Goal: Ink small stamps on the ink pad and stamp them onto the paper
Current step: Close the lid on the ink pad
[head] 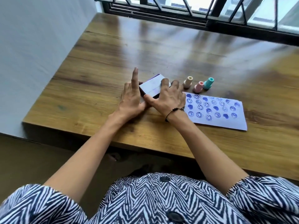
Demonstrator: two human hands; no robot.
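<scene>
Three stamps, cream (188,82), pink (198,86) and teal (208,82); one ink pad (153,87); one stamped paper (216,110).

Wooden table (161,50): brown grain, glossy, streaked with window reflections; one small dark smudge near its left edge. Pale grey wall (40,46) meets the table's left side. Window (210,8) with dark metal frame and slanted bars runs along the far edge; what lies outside is washed out, possibly buildings. Zebra-striped buttoned shirt (153,202) fills the bottom.
</scene>
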